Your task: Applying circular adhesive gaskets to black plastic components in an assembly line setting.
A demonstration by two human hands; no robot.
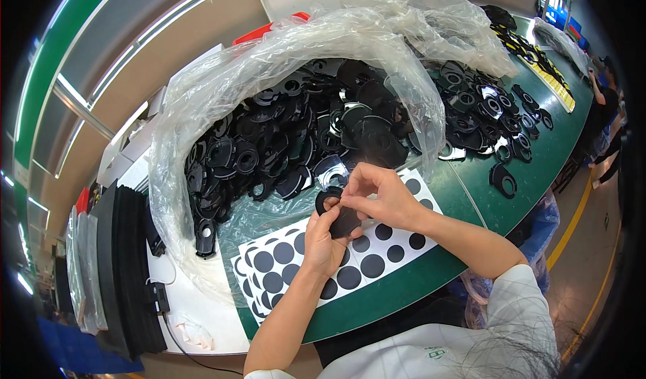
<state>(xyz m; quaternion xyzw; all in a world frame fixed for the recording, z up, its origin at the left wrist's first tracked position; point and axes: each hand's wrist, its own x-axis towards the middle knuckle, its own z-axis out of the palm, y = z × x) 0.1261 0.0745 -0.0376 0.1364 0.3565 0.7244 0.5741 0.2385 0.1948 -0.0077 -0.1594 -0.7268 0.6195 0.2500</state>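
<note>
My left hand (324, 246) is closed around a black plastic part (323, 196) with a ring-shaped end and a wider flat body. Thumb and fingers of my right hand (382, 196) are pinched together at the part's upper right edge. Anything between those fingertips is too small to make out. Under both hands lie overlapping white sheets (397, 239) bearing rows of round black stickers (372, 266) in larger and smaller sizes. A big heap of similar black plastic parts (269, 143) sits just beyond my hands.
Clear plastic sheeting (182, 110) surrounds the heap on the green table (464, 177). More black parts (471, 106) spread to the right, near a yellow strip (548, 76). Upright black sheets (121, 264) stand at the left, beside a cable (176, 335). A person (602, 96) is at far right.
</note>
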